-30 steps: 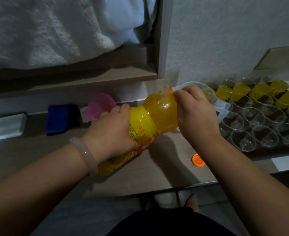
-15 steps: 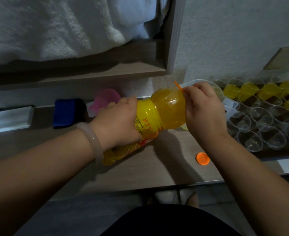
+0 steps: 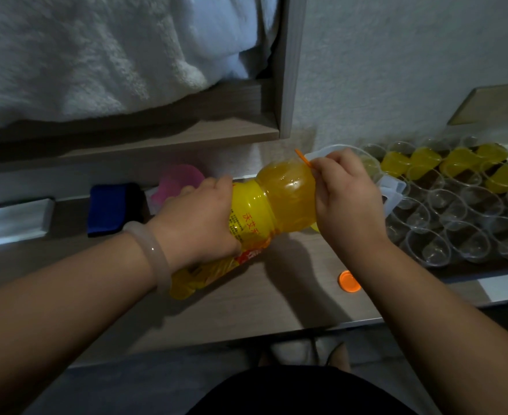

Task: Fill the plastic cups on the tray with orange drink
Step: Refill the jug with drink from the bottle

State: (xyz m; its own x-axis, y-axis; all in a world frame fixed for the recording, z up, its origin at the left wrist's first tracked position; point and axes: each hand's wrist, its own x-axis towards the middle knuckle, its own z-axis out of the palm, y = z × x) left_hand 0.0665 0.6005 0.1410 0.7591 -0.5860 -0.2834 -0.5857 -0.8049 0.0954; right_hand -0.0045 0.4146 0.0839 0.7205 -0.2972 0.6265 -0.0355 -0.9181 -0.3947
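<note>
Head view, frame centre: our left hand (image 3: 198, 223) grips the tilted bottle (image 3: 279, 199); our right hand (image 3: 345, 199) curls round its neck, beside the cups (image 3: 430, 250) at right.

Glossy clear plastic bottle (image 3: 282, 199) w/ shiny printed label; thin orange plastic strip (image 3: 302, 158) at neck. The cups (image 3: 462, 247) are thin transparent plastic, glossy. Smooth orange plastic cap (image 3: 349, 281). The desk (image 3: 240, 313) looks matt, wood-grain. Fluffy white cloth blanket (image 3: 97, 55). Rough matt wall (image 3: 396, 70). Smooth translucent bangle (image 3: 154, 256).
</note>
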